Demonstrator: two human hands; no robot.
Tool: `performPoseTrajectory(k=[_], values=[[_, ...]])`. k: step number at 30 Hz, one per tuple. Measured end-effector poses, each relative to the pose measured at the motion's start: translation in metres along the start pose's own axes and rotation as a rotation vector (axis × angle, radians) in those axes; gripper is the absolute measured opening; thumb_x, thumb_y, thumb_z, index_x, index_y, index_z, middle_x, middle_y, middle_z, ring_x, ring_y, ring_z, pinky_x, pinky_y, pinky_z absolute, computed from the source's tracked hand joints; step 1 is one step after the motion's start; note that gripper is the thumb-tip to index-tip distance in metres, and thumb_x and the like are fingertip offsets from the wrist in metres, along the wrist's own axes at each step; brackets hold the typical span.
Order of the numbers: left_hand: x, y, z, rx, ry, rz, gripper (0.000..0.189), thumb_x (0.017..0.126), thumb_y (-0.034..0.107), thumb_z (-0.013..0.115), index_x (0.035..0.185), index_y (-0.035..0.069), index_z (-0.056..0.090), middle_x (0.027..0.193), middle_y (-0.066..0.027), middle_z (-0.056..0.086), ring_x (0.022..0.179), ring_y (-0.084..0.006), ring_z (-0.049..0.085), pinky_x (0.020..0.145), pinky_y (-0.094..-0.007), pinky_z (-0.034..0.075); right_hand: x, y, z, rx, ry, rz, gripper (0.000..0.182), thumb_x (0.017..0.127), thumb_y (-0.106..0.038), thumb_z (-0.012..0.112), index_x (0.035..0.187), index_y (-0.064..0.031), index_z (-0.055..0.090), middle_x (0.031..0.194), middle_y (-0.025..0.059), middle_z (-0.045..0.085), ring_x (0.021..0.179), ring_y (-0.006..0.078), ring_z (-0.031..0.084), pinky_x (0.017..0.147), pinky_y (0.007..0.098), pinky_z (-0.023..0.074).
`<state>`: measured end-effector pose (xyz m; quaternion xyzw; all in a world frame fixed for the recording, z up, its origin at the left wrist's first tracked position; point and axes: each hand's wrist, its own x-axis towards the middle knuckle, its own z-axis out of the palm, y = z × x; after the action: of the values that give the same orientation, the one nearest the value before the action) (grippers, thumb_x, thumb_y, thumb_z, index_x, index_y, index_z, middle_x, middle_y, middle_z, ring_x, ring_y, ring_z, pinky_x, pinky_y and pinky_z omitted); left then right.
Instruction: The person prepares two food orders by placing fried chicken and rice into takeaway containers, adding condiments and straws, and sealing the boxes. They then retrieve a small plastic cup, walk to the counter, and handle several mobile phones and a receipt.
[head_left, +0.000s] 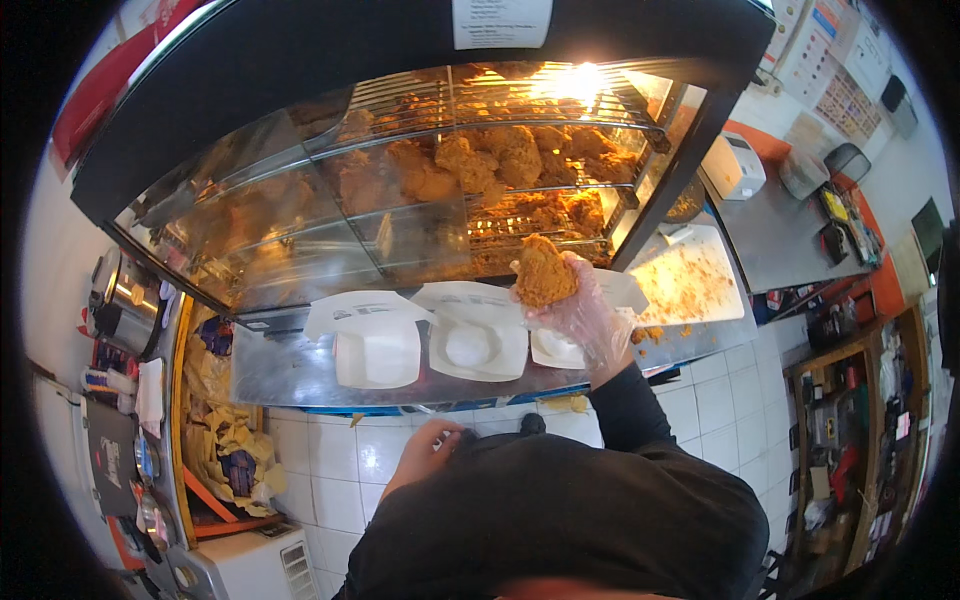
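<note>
A clear plastic glove covers my right hand (589, 315), which grips a piece of fried chicken (544, 271) in front of the heated display cabinet's lower opening. Below it on the steel counter stand three white paperboard boxes with raised lids: a left box (377, 358), a middle box (480, 345) and a right box (551, 351). A rounded white mound sits in the middle box; my right hand partly hides the right one. Bare and loosely curled, my left hand (431, 450) rests close to my dark top, its fingertips partly hidden.
Fried chicken (517, 154) fills the cabinet's wire shelves under a bright lamp. A white crumb-strewn tray (694, 277) lies right of the boxes. Crumpled paper (232, 442) fills a wood-framed compartment at left. A steel side table (799, 244) and a wooden shelf unit (840, 450) stand right.
</note>
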<state>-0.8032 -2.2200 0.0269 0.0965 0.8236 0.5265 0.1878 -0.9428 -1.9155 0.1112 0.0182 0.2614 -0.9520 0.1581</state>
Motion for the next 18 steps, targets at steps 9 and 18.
performPoseTrajectory(k=[9, 18], values=[[0.026, 0.011, 0.006, 0.05, -0.123, 0.098, 0.016, 0.088, 0.01, 0.062, 0.103, 0.006, 0.064, 0.097, -0.0087, 0.062, 0.088, -0.0211, 0.059, 0.073, -0.0306, 0.046, -0.042, 0.01, 0.002, -0.071, 0.043, 0.011, 0.065, 0.092, -0.054, 0.04, 0.13, -0.0021, 0.046, 0.104, 0.0247, 0.062, 0.068, 0.0308, 0.066, 0.055, 0.0325, 0.0574], [0.037, -0.001, 0.009, 0.012, -0.181, 0.14, 0.015, 0.088, 0.01, 0.061, 0.102, 0.006, 0.064, 0.097, -0.0071, 0.062, 0.086, -0.0198, 0.057, 0.072, -0.0292, 0.045, -0.079, 0.028, -0.11, -1.503, 0.968, -0.11, 0.059, 0.089, -0.044, 0.049, 0.134, -0.0074, 0.04, 0.121, 0.0201, 0.053, 0.103, 0.0365, 0.06, 0.084, 0.0414, 0.0515]])
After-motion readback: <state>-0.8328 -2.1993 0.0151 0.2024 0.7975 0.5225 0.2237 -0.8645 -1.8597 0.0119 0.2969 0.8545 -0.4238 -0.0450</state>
